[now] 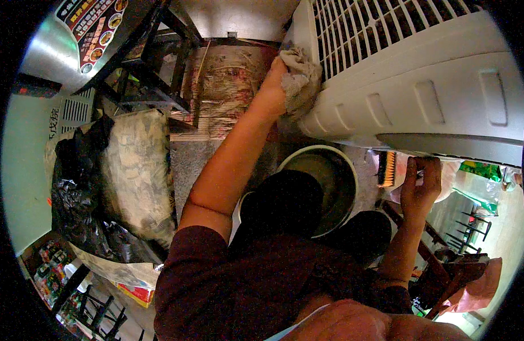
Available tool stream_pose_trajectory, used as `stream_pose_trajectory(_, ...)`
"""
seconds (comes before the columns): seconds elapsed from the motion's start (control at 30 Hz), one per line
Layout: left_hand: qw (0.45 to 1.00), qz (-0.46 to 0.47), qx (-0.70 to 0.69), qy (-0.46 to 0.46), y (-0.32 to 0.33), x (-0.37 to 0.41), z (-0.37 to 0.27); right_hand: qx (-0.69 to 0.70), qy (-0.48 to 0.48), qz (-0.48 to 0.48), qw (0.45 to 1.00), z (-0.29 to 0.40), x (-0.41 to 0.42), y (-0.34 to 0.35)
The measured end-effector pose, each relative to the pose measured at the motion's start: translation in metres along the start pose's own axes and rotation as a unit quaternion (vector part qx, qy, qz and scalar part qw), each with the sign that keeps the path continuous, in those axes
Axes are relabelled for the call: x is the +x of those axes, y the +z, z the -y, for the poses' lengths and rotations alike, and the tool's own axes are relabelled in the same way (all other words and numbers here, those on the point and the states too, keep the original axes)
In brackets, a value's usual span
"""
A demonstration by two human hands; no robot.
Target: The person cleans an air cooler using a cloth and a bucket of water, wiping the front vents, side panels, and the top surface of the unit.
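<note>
My left hand [277,85] reaches forward and grips a crumpled, dirty grey cloth [299,76]. The cloth lies against the end of a large off-white plastic appliance housing [385,93], beside its vent grille [360,34]. Over on the right, my right hand [421,181] is raised to the lower edge of the housing, fingers curled at that edge; the fingertips are partly hidden. Between my knees, below the housing, stands a round bucket [356,187] with a pale rim, its inside dark and partly covered by my leg.
A brush [387,169] with orange bristles is beside my right hand. Flattened cardboard [227,89] covers the floor ahead, near a dark metal frame [149,81]. To the left are a stained pale slab [134,170] and black plastic sheeting [78,192]. Dark stool legs [436,264] stand right.
</note>
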State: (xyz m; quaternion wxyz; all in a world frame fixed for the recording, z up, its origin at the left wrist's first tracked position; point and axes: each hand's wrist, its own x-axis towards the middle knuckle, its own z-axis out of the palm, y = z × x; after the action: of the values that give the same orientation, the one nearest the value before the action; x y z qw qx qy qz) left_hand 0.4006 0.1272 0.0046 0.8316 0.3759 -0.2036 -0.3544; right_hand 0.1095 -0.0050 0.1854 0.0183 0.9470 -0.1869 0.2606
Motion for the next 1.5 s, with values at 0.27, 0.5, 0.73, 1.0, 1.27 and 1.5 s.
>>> stream_pose_trajectory(0.27,0.986,-0.125,-0.110,0.015,0.002,-0.012,-0.008,0.021,0.034,0.018,0.999,-0.003,-0.004,-0.004)
stream_pose_trajectory(0.5,0.986,0.016,0.126,0.111,0.032,-0.058,-0.024,0.004,0.035,0.030,0.999,-0.010,-0.009,-0.002)
stream_pose_trajectory(0.73,0.992,0.006,0.042,0.121,0.035,-0.066,-0.012,0.016,0.076,0.043,0.996,-0.003,-0.007,-0.002)
stream_pose_trajectory(1.0,0.978,-0.076,0.109,0.162,0.026,-0.011,0.006,-0.019,0.022,0.043,0.999,-0.006,-0.007,-0.006)
stream_pose_trajectory(1.27,0.864,-0.097,0.383,0.313,0.012,0.081,-0.034,-0.030,0.027,0.030,0.999,-0.005,-0.008,-0.002)
stream_pose_trajectory(1.5,0.862,-0.203,0.411,0.217,-0.018,0.176,-0.021,-0.025,0.032,0.027,0.999,-0.004,-0.006,-0.004)
